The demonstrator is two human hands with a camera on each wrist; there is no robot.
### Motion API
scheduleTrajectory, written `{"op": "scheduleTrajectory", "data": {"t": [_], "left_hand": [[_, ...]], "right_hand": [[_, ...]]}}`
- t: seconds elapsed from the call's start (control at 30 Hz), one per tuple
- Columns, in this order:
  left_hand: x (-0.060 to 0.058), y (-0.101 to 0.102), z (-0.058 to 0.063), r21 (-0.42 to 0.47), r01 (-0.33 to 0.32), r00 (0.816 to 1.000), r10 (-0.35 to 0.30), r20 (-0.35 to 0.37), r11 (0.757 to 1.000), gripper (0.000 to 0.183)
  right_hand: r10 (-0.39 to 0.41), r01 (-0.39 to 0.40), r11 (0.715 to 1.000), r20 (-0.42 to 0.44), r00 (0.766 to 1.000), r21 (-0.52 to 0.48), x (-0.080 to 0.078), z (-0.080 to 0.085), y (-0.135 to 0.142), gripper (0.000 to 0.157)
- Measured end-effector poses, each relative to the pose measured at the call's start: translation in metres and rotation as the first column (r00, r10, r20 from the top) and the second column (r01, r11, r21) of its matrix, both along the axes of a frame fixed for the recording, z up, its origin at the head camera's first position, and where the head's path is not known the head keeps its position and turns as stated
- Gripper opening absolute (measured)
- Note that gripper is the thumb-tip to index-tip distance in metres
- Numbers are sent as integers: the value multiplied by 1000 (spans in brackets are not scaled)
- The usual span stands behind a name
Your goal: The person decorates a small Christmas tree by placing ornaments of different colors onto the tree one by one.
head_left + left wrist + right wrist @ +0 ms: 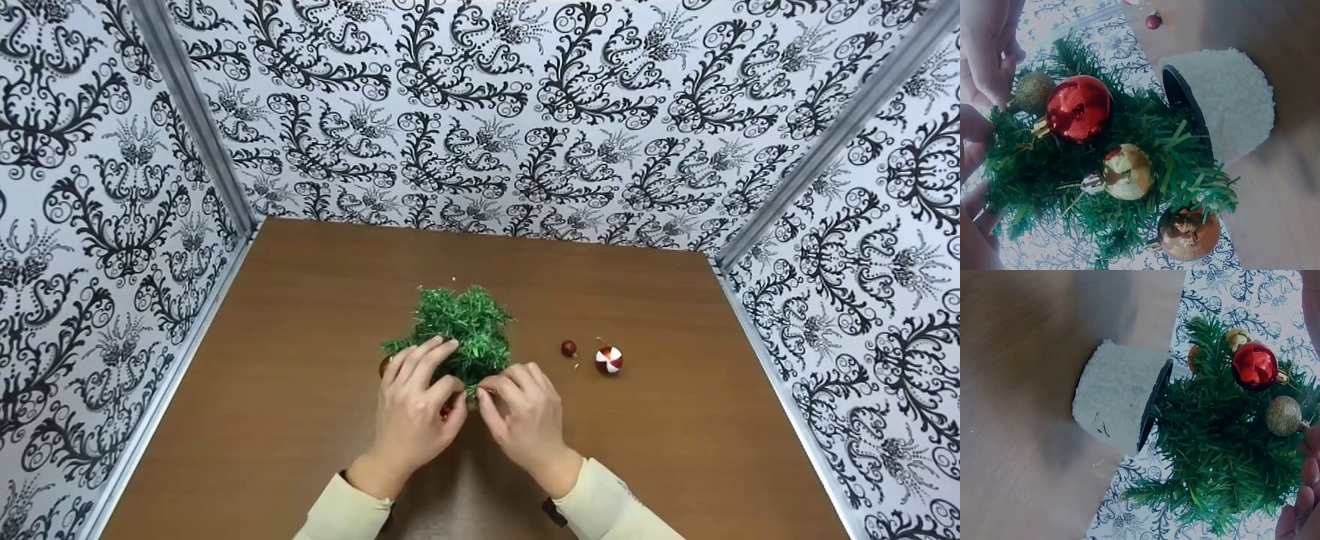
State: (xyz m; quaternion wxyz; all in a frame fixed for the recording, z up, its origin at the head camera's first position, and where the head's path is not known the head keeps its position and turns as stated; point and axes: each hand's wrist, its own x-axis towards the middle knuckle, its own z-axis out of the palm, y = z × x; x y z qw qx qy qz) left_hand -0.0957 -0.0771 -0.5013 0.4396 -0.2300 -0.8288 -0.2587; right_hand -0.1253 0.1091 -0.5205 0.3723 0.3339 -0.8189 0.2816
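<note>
Tree at mid-counter, a hand on either side.
The left hand pinches the tree's branches between curled finger and thumb; the right hand pinches the glitter ball at its cap, against the green. Near it hang a red ball, gold ball and copper ball. The white pot stands upright; a striped ball and small ball lie to the right.

No readable texts, labels, brands, numbers or signs anywhere.
</note>
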Motion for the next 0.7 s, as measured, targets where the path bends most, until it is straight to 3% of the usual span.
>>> {"op": "scheduleTrajectory", "data": {"t": [0.23,0.7], "left_hand": [[-1,2,-2,29,-18,1000,18,-1,999,7],[2,0,4,-53,-70,997,71,30,996,6]], "right_hand": [[-25,25,999,24,999,-24,0,-1,-2,8],[2,-1,999,-30,1000,34,-2,-1,-2,5]]}}
